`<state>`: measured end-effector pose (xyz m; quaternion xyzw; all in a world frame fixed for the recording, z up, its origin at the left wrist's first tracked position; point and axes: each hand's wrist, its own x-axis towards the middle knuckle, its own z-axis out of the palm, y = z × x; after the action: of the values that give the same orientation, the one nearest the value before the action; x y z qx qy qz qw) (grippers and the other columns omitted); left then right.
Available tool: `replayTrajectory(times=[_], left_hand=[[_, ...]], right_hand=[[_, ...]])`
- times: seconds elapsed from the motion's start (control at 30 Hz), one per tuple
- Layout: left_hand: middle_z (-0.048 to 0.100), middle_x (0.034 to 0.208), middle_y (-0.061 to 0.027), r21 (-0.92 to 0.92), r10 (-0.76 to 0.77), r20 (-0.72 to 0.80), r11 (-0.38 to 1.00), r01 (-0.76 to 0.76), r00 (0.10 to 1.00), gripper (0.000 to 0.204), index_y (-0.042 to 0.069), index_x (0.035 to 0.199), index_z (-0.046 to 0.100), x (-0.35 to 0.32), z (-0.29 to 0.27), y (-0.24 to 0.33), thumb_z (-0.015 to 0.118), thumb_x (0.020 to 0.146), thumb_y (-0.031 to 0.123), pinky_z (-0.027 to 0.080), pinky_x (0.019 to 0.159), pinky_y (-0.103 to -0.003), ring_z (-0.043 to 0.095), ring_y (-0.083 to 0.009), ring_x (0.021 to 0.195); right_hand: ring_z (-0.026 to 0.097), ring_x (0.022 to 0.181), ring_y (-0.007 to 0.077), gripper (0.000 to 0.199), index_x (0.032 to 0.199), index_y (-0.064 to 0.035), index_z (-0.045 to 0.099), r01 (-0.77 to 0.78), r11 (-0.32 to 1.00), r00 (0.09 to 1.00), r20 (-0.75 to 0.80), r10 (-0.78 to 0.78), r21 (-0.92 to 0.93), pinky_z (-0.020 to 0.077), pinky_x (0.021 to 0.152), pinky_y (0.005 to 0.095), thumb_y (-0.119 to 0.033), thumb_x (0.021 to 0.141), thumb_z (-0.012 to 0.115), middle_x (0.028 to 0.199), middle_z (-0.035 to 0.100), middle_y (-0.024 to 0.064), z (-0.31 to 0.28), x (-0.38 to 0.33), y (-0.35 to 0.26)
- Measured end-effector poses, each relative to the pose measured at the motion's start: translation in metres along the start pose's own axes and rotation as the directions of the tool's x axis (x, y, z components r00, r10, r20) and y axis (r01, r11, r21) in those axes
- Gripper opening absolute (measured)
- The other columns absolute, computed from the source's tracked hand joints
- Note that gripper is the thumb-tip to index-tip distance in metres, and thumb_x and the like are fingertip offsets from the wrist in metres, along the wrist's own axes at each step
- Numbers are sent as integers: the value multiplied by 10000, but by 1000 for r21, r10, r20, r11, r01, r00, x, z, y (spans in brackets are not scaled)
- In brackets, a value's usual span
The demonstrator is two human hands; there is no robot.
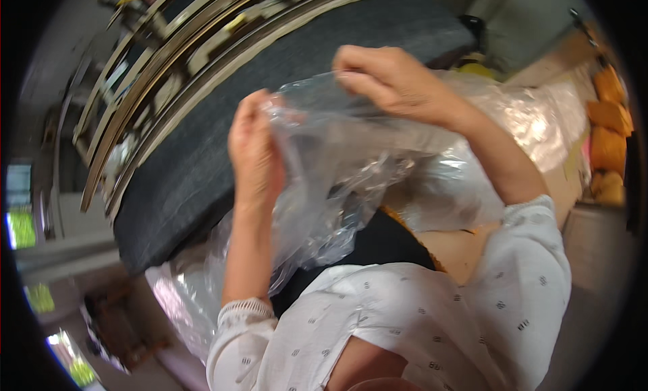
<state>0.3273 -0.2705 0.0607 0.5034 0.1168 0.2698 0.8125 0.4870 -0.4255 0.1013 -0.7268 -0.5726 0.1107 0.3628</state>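
A clear plastic bag (317, 154) hangs crumpled between my two raised hands, its upper edge stretched from one to the other. My left hand (255, 131) is closed on the left end of that edge, thumb and fingers pressed together. Higher up and to the right, my right hand (381, 77) grips the other end with curled fingers. The bag's lower folds fall over my left forearm and the dark cloth at my lap. Whether anything is inside the bag I cannot tell.
Behind my hands runs a long dark grey padded surface (182, 154), with curved rails (158, 87) beyond it. More clear plastic sheeting (533, 117) lies at the right and some (182, 296) at lower left. Several orange bundles (607, 131) are stacked at the far right.
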Motion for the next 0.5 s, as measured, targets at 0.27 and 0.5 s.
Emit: replayTrajectory(times=[0.27,0.5], left_hand=[[554,1028,-45,307,167,-392,951,-43,905,391,68,1144,530,-19,-129,56,572,817,280,429,742,-268,539,-168,908],[509,1153,-90,624,449,-514,780,-41,731,444,28,1217,474,-79,-269,123,536,855,280,391,845,-276,497,-168,993]], right_hand=[[567,617,322,205,738,-100,565,148,977,963,247,-107,-155,430,537,409,-298,774,606,595,556,115,47,-94,31],[573,678,305,153,853,-104,551,-266,882,943,-295,155,-388,436,631,390,-251,840,513,692,599,107,19,-191,100]])
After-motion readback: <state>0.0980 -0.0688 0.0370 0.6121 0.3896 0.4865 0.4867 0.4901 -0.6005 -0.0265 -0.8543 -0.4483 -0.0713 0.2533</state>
